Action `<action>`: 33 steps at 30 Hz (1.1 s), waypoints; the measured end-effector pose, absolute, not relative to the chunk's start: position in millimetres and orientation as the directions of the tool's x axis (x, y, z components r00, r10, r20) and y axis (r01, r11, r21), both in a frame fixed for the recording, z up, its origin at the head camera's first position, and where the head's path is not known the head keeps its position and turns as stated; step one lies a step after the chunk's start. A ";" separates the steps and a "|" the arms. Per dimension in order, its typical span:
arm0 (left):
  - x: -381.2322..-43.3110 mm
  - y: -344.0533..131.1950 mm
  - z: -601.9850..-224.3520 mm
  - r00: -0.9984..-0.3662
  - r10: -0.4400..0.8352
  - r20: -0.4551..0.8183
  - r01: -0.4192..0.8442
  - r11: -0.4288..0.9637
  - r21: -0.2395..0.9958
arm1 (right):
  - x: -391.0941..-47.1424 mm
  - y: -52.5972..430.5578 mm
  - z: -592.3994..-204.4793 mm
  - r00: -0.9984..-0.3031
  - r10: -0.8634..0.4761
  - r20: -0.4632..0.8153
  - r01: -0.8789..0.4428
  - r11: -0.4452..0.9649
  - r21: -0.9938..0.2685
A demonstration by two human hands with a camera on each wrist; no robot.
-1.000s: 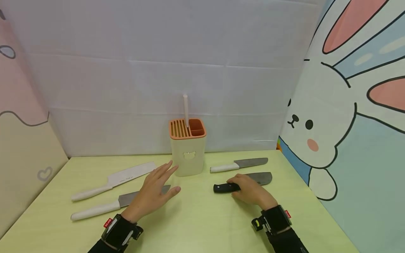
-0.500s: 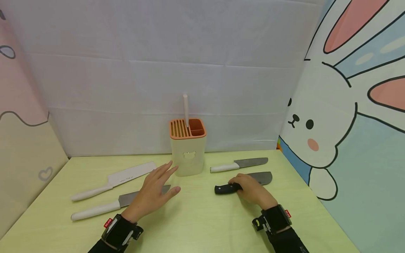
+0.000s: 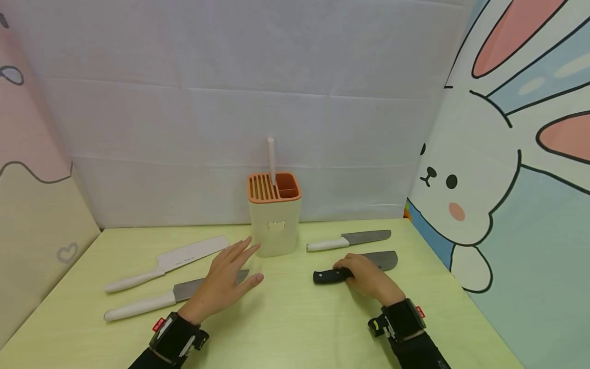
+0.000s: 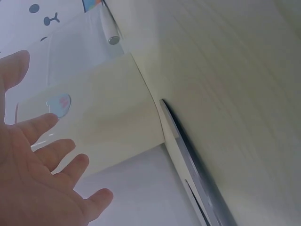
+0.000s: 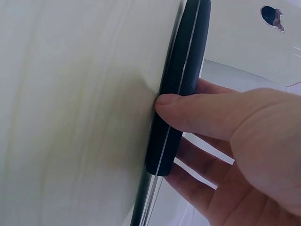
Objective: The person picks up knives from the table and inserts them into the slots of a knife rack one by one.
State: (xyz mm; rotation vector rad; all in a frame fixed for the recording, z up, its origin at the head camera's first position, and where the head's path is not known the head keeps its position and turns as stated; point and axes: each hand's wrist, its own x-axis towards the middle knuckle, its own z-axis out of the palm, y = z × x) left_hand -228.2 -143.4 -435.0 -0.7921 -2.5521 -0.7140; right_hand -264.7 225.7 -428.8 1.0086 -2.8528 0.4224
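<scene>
A pale sheet (image 3: 258, 61) rises behind the table (image 3: 304, 328), with a rabbit panel (image 3: 475, 200) to the right. The block (image 3: 276, 241) stands upright at the table's back edge, against the sheet or just before it. Its orange top has slots on the left and a divided compartment on the right; one white handle (image 3: 271, 159) sticks up from the slotted side, beside the compartment. The left hand (image 3: 221, 284) is open, fingers spread, in front of the block's left side and over part of a long knife (image 3: 177, 293). The right hand (image 3: 366, 277) grips the black knife (image 3: 331, 276) by its handle near the blade, thumb on one side and fingers on the other. The black knife lies right of the block and well apart from the left hand. Its long axis runs nearly sideways, butt toward the left, blade pointing right and slightly away. Farther back on the left is the cleaver (image 3: 170, 262); behind the black knife lies a smaller knife (image 3: 349, 239), its blade also to the right.
</scene>
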 end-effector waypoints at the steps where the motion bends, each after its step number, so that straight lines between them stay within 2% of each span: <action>1: -228.3 -143.5 -435.2 -0.771 0.415 0.483 0.605 0.713 0.354 | -264.7 225.8 -428.8 -0.778 -0.604 0.172 -0.628 0.743 -0.231; 13: -229.2 -143.8 -438.2 -0.768 0.422 0.483 0.611 0.708 0.354 | -263.5 225.0 -427.9 -0.778 -0.610 0.149 -0.627 0.743 -0.233; 26: -229.0 -143.8 -437.7 -0.773 0.421 0.474 0.609 0.702 0.370 | -262.1 220.2 -421.3 -0.723 -0.668 0.176 -0.690 0.692 -0.212; 33: -229.2 -144.1 -437.0 -0.765 0.425 0.484 0.619 0.692 0.371 | -259.1 214.6 -409.7 -0.668 -0.708 0.227 -0.744 0.632 -0.216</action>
